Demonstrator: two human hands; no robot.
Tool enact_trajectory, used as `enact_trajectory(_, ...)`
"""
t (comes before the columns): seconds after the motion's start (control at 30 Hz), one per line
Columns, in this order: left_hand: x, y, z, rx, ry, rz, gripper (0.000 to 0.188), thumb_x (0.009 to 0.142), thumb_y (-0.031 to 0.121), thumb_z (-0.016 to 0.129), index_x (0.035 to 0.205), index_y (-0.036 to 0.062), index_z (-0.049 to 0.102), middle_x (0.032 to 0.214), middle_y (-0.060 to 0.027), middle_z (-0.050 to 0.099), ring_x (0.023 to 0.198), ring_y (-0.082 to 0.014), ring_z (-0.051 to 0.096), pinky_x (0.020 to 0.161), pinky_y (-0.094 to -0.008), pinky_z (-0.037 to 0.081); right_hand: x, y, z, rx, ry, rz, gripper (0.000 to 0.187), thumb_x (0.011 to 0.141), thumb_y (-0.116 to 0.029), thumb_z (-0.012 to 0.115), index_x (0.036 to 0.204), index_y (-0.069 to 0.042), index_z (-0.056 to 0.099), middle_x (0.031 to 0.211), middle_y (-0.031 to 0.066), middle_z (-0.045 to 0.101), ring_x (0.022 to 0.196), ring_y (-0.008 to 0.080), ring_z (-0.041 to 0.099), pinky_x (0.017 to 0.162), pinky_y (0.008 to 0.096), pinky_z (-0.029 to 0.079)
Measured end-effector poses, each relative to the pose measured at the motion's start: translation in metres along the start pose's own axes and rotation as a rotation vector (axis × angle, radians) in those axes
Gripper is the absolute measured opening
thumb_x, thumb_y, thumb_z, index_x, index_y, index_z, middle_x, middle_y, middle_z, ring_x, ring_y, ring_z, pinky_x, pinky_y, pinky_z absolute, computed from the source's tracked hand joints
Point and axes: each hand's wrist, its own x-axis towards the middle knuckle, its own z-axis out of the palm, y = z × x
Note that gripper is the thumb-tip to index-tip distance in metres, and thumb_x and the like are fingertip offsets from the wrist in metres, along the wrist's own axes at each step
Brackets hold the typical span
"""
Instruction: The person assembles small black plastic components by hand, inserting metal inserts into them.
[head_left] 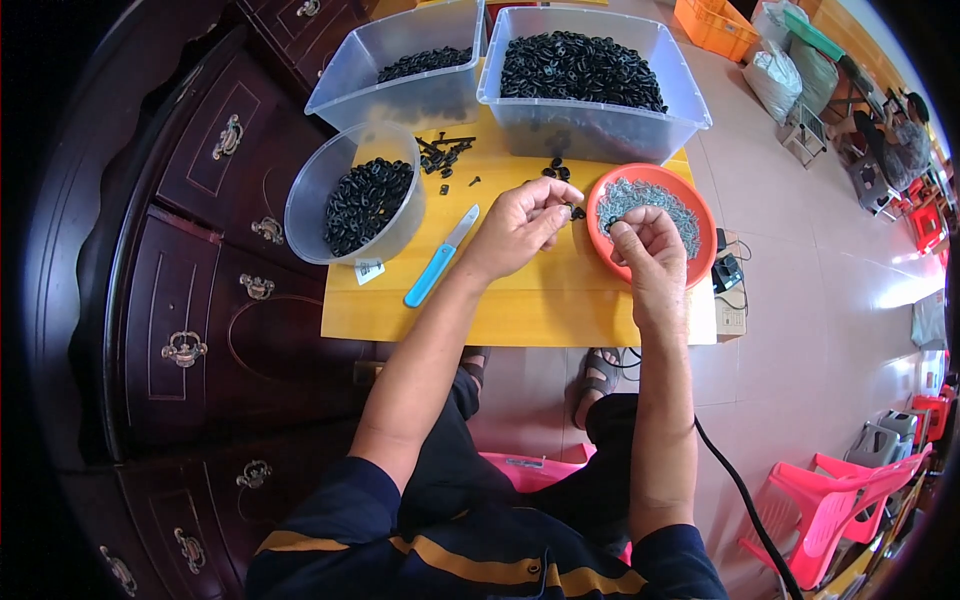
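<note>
My left hand [518,226] is over the small yellow table [520,300], its fingertips pinched on a small black ring part [575,211] beside the orange bowl [700,270]. My right hand [648,243] hovers over that bowl's near rim, fingers closed on a small metal piece from the grey heap of small metal pieces [650,200] inside it. The two hands almost meet at the bowl's left edge.
A round clear tub [310,190] of black rings stands at the left. Two clear bins [590,120] [400,90] with more black rings stand behind. A blue-handled knife [440,258], loose black screws [445,152] lie on the table. Dark wooden drawers on the left, pink chairs at lower right.
</note>
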Motion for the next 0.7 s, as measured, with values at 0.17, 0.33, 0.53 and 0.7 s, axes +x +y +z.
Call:
enact_trajectory(0.17,-0.0034,0.0046,0.0001,-0.074,-0.108,0.033,0.022,0.094,0.006,0.061,0.116,0.002,0.064,0.088,0.0012,0.06,0.069,-0.005,0.055,0.064,-0.0222,0.048,-0.0002,0.0019,0.003,0.025,-0.041,0.018,0.013,0.092,0.001,0.065,0.1,-0.006,0.057,0.087,-0.0015,0.061,0.075,0.0052,0.056,0.067,0.02,0.046)
enact_trajectory(0.33,-0.0064,0.0065,0.003,-0.127,-0.11,0.021,0.023,0.092,0.003,0.061,0.114,0.0028,0.064,0.088,0.0016,0.061,0.068,-0.0035,0.054,0.063,-0.0208,0.048,-0.0002,0.0011,0.005,0.008,-0.041,0.036,0.013,0.092,0.001,0.064,0.1,-0.005,0.056,0.087,-0.0011,0.061,0.075,0.0054,0.056,0.067,0.0204,0.046)
enact_trajectory(0.53,-0.0061,0.0015,0.0044,-0.083,-0.051,0.064,0.024,0.088,-0.002,0.063,0.111,0.0032,0.066,0.088,0.0038,0.061,0.069,-0.0004,0.051,0.062,-0.0178,0.045,-0.0019,0.0025,0.0075,0.002,-0.05,0.024,0.011,0.093,-0.004,0.066,0.099,-0.007,0.058,0.086,-0.0036,0.059,0.073,0.005,0.053,0.065,0.02,0.043)
enact_trajectory(0.7,-0.0072,0.0035,0.0061,-0.023,-0.063,0.065,0.024,0.087,-0.003,0.065,0.109,0.0034,0.068,0.09,0.0046,0.061,0.073,0.0006,0.052,0.065,-0.0164,0.045,-0.0024,0.0018,0.0076,0.004,-0.051,0.038,0.011,0.093,-0.004,0.066,0.099,-0.007,0.057,0.086,-0.0031,0.059,0.073,0.0054,0.053,0.065,0.0201,0.044)
